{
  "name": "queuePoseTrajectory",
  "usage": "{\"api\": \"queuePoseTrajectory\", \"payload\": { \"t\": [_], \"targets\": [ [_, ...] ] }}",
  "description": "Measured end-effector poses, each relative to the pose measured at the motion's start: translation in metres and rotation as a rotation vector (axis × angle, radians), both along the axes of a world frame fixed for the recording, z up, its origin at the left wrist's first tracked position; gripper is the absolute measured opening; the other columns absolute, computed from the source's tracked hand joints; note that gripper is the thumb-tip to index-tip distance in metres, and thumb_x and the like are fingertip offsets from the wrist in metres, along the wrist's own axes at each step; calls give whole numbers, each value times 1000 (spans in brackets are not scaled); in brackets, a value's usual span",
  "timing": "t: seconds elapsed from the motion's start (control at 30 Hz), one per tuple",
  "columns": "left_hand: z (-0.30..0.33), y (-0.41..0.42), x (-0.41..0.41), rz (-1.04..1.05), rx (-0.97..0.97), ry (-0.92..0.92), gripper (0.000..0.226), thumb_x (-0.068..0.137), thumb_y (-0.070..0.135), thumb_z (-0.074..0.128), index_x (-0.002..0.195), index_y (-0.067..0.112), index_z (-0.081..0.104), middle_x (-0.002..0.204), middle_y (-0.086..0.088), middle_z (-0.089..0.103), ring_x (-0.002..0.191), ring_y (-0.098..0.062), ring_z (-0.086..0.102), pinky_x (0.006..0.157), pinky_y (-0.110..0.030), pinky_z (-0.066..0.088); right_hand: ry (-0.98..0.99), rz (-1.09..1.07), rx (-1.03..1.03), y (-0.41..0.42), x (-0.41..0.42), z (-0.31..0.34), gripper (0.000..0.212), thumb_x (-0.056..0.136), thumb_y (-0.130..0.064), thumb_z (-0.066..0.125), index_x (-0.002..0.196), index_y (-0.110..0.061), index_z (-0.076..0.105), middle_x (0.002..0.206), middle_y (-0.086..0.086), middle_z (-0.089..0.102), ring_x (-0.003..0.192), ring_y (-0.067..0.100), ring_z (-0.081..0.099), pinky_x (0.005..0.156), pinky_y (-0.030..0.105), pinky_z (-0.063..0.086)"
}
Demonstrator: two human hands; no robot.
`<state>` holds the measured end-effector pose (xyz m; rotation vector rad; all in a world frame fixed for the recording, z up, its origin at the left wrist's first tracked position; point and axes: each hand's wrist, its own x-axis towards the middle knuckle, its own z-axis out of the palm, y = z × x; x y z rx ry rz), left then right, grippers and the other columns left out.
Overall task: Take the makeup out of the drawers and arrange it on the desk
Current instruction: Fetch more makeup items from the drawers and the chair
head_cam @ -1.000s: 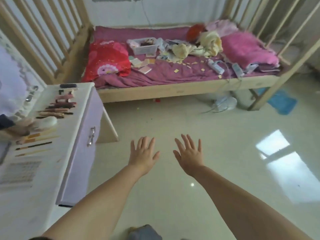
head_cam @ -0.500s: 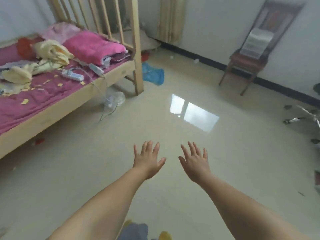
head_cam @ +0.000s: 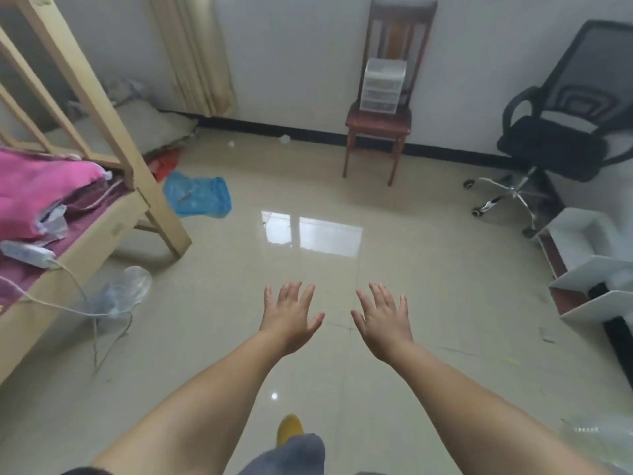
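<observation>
My left hand (head_cam: 291,317) and my right hand (head_cam: 383,320) are stretched out side by side over the bare tiled floor, palms down, fingers spread, holding nothing. Far ahead, a small clear plastic drawer unit (head_cam: 382,85) stands on the seat of a wooden chair (head_cam: 378,121) against the back wall. Its drawers look closed; I cannot see what is inside. The desk and the makeup are out of view.
A wooden bed frame (head_cam: 113,231) with pink bedding fills the left side, a power strip (head_cam: 25,253) and cable trailing off it. A blue bag (head_cam: 197,197) lies on the floor. A black office chair (head_cam: 561,132) and white shelf pieces (head_cam: 589,265) stand at right.
The view has swung right, away from the desk with the laid-out makeup and the bed, toward the chair with the drawer unit. Both hands stay open in front.
</observation>
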<state>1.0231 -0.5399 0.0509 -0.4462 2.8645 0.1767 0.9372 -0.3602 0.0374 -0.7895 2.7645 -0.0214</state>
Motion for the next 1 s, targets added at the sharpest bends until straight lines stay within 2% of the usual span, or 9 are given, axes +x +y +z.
{"api": "queuePoseTrajectory", "payload": {
  "t": [0.37, 0.7, 1.0],
  "targets": [
    [-4, -73, -198, -182, -12, -75, 65, 95, 55, 23, 150, 23, 7, 157, -6, 9, 145, -23, 4, 114, -55, -5, -67, -181, 7, -56, -170, -4, 54, 100, -47, 17, 150, -26, 14, 159, 2, 9, 147, 18, 3, 115, 52, 0],
    [6, -97, -467, -136, 17, -1, 63, 95, 53, 26, 149, 23, 10, 156, -5, 13, 144, -21, 5, 114, -54, -6, -45, -159, -22, -80, -442, 10, 53, 101, -46, 18, 150, -26, 15, 159, 1, 10, 146, 17, 5, 116, 50, 1],
    [-7, -113, -657, -159, 34, -33, 62, 96, 51, 28, 149, 22, 12, 155, -7, 15, 144, -22, 7, 115, -54, -3, -90, -164, 14, -97, -625, 2, 54, 101, -46, 18, 150, -26, 14, 159, 1, 10, 146, 16, 5, 116, 50, 1]
  ]
}}
